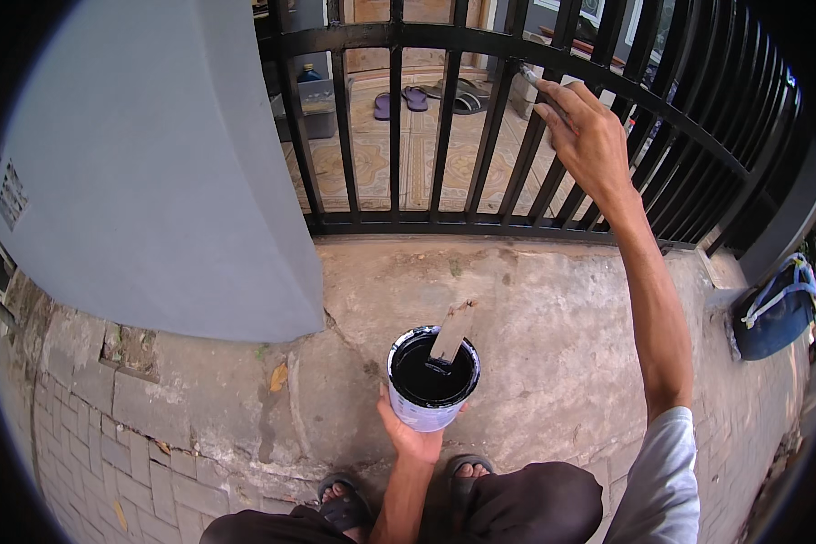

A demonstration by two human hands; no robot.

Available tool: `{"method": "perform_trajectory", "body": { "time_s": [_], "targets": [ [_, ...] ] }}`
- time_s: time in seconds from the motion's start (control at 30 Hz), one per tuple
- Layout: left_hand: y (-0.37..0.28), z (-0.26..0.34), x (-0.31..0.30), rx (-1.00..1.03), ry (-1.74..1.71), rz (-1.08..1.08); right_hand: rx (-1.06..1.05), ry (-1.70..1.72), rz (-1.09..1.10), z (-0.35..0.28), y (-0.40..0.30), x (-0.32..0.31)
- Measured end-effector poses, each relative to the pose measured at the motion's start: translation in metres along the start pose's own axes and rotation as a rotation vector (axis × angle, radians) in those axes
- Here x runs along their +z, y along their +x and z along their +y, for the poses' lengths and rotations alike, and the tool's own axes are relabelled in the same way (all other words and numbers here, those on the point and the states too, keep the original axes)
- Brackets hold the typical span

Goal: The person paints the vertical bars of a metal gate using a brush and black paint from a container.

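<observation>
A white paint tub (424,418) of black paint rests in my left hand (411,435), whose fingers wrap its lower side. A flat wooden stick (454,330) leans in the paint, its broken upper end sticking out over the rim. Up at the right, my right hand (585,136) grips a paintbrush (529,73). The brush tip meets an upright bar just under the upper cross rail of a black metal gate (449,37); its bristles are hard to make out.
A grey wall pillar (156,170) stands left of the gate. Behind the bars are purple flip-flops (415,98), dark sandals (471,102) and a plastic bin (316,109). A dark blue container with pale straps (775,319) sits at the right. Cracked concrete and pavers (136,469) lie underfoot.
</observation>
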State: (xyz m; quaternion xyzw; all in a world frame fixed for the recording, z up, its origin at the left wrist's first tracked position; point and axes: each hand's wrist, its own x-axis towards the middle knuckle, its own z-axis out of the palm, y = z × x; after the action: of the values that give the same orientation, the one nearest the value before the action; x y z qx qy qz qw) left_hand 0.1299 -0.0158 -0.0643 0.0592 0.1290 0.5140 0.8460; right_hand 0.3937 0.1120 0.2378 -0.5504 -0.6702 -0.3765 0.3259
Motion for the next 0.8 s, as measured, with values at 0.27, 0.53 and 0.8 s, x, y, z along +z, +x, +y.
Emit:
{"method": "perform_trajectory", "body": {
  "time_s": [0.27, 0.53, 0.8],
  "targets": [
    [0.001, -0.002, -0.007, 0.008, 0.008, 0.045, -0.089, -0.059, -0.155, -0.015, -0.073, 0.036],
    [0.002, -0.004, -0.011, 0.035, -0.071, 0.05, 0.13, 0.111, -0.481, -0.025, -0.061, 0.021],
    [0.006, -0.006, -0.017, 0.044, -0.125, 0.042, 0.149, 0.098, -0.035, -0.017, -0.039, -0.002]
  ]
}}
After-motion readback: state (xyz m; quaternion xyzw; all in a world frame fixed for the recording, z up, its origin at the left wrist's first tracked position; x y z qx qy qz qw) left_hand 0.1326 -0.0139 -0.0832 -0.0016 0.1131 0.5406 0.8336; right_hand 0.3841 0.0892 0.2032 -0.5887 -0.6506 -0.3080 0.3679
